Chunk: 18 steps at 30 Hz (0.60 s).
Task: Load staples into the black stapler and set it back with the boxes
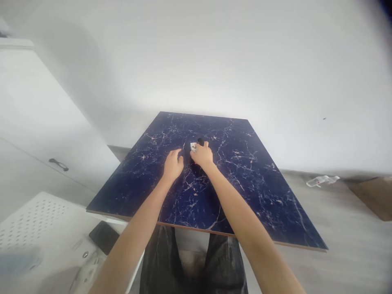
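My right hand point(203, 154) is closed over a small object on the blue marbled tabletop point(263, 188). Past my fingers shows a white patterned piece point(193, 145), with a black rounded part point(200, 141) beside it and a speck of red lower down. The hand covers the rest, so its kind is unclear. To the left, apart from that object, my left hand point(173, 165) rests at the table with fingers slightly bent and the thumb apart, holding nothing.
A white wall point(214, 57) stands behind the table. At left are a white cabinet with a dark handle point(58, 164), a white perforated panel point(36, 216) and a dark flat object point(104, 237). Clear plastic packaging point(322, 180) and a brown cardboard box point(373, 196) lie on the floor at right.
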Each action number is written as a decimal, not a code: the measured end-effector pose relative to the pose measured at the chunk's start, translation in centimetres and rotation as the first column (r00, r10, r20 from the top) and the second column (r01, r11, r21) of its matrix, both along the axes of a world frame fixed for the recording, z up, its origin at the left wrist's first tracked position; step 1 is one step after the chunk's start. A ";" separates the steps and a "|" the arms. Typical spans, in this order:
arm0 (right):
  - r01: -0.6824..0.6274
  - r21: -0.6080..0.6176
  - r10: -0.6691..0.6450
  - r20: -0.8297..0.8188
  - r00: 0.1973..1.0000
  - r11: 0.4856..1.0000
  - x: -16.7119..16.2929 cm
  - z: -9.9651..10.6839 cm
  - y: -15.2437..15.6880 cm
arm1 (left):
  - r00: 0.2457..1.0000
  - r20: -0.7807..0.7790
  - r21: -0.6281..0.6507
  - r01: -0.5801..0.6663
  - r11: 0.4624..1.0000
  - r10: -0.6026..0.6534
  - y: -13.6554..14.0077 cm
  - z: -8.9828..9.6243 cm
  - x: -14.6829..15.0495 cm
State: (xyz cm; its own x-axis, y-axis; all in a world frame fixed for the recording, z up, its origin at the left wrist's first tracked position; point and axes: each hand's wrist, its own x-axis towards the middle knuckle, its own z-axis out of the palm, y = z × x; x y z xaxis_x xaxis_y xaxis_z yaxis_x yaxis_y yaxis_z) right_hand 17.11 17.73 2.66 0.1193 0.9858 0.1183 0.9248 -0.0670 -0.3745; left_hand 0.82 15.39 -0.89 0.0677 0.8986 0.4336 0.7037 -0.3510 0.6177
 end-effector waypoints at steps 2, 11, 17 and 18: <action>-0.050 -0.003 0.049 -0.095 0.994 0.999 -2.3 0.1 0.4 | 0.999 0.028 0.006 -0.032 0.999 0.032 0.2 0.0 -0.3; -0.268 -0.011 0.215 -0.565 0.797 0.963 -7.9 0.4 3.1 | 0.972 0.082 -0.016 -0.218 0.976 0.218 1.3 0.6 -2.1; -0.378 -0.102 0.113 -0.855 0.506 0.920 -8.5 0.0 2.6 | 0.965 -0.218 -0.107 -0.171 0.979 0.145 2.3 1.8 -6.8; -0.390 -0.108 0.125 -0.841 0.527 0.915 -8.2 0.0 2.6 | 0.962 -0.260 -0.105 -0.112 0.988 0.081 2.6 2.1 -8.0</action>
State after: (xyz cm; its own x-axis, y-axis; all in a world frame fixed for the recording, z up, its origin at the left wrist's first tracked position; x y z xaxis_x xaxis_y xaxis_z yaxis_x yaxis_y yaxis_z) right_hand 8.94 20.36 2.66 -0.2319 0.9620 -0.1438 0.2304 -0.0893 -0.9690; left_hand -7.14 17.96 1.16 0.0725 0.9497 0.3046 0.8698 -0.2096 0.4467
